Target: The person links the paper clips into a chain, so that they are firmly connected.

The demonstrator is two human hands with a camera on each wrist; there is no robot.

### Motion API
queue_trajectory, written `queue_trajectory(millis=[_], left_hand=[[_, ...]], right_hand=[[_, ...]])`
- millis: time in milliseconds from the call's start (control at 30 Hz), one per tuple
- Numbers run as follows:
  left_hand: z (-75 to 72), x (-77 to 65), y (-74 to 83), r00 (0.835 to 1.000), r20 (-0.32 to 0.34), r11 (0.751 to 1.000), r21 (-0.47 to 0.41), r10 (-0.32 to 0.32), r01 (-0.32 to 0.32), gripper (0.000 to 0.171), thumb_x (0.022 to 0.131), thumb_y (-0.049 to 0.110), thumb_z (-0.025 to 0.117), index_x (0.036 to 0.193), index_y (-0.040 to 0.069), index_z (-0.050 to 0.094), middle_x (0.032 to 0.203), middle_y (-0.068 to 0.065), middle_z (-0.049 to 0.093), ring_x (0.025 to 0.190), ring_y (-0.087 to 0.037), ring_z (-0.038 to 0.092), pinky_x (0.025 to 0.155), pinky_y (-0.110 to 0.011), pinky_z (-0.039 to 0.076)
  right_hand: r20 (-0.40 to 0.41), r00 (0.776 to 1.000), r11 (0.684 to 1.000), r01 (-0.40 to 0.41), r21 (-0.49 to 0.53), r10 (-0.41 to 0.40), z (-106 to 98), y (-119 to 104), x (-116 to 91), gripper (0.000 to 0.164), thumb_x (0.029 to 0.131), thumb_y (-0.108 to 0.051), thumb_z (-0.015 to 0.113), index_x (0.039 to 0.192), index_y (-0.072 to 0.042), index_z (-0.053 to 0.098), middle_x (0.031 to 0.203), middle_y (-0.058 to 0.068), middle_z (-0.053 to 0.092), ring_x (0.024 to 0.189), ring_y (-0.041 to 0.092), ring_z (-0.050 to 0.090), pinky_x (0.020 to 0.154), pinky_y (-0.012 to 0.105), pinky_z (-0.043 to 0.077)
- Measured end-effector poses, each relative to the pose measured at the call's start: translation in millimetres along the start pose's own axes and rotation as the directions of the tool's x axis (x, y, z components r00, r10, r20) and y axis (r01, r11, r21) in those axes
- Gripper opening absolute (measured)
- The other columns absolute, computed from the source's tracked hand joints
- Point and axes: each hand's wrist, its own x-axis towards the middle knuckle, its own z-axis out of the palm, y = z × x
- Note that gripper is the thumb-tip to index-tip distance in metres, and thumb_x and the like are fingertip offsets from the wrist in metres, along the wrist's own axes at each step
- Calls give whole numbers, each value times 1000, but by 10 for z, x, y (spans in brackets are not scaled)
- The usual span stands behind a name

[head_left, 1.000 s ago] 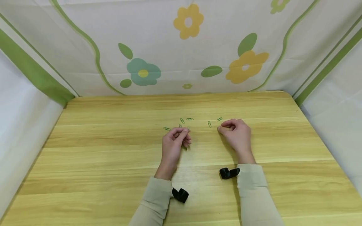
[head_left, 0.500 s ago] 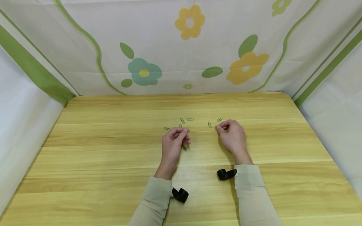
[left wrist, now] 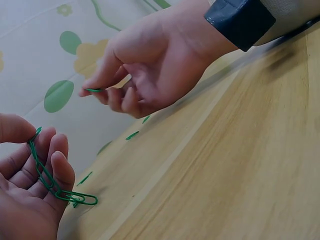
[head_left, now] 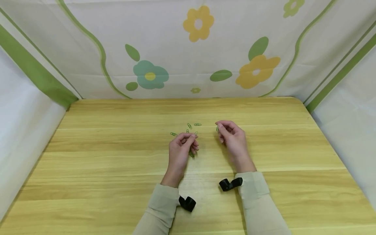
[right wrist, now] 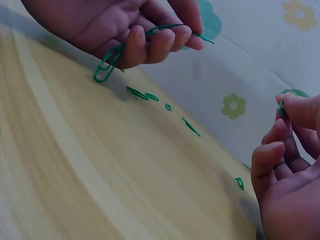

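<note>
Behind and along both sides, white cloth [head_left: 188, 49], lightly creased, printed at the back with rounded yellow, teal and green flowers, oval leaves and wavy green lines. Below, a broad bench [head_left: 102, 163] in pale yellow wood grain (streaks mostly running side to side), flat and faintly shiny. Reaching in over it, two matte beige sleeves [head_left: 261, 202], softly wrinkled, with wide cuffs. Beyond the cuffs, bare hands raised above the bench and well apart from each other: left hand [head_left: 180, 148] with thumb and forefinger pinched together on wire, remaining fingers loosely bent; right hand [head_left: 235, 140] likewise, thumb and forefinger clamped on a sliver of green, other fingers curled in. At the inner side of each cuff, a hard, smooth black wrist device [head_left: 187, 204], angular and blocky. From the left pinch, a green paperclip chain [left wrist: 45, 175], slender looped wire hanging down across the bent fingers, lowest link jutting past them (exact number of links hard to tell). In the right fingertips, a single green paperclip [left wrist: 93, 90], mostly covered. On the wood, loose paperclips [head_left: 197, 124], flat green ovals of thin wire at different angles: four around and just beyond the left hand, at least one more beside the right fingertips.
</note>
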Motion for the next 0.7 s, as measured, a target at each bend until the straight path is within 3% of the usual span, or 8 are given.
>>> queue_trajectory(millis=[133, 300, 700], left_hand=[[6, 6, -11, 1000, -4, 1000, 2, 4, -4, 22, 106, 14, 69, 109, -6, 74, 78, -2, 71, 65, -13, 66, 61, -23, 55], [16, 0, 4, 1000, -8, 1000, 0, 8, -8, 18, 105, 13, 70, 106, -3, 75, 77, -2, 71, 64, -14, 66, 60, -23, 55], [29, 6, -3, 1000, -10, 1000, 11, 4, -3, 20, 105, 14, 70, 106, -5, 75, 77, -3, 71, 63, -13, 66, 60, -23, 54]], right_hand=[[23, 1000, 997, 14, 80, -15, 56, 11, -15, 4, 106, -13, 70, 106, -12, 73, 88, -4, 68, 75, 10, 59, 64, 18, 51], [52, 998, 992, 17, 126, -24, 87, 18, -15, 7, 105, -7, 69, 103, -13, 73, 91, -4, 73, 79, 10, 64, 68, 19, 56], [120, 993, 993, -2, 117, -12, 157, 57, -30, 11, 105, -4, 68, 101, -13, 72, 86, -3, 76, 75, 10, 68, 69, 21, 57]])
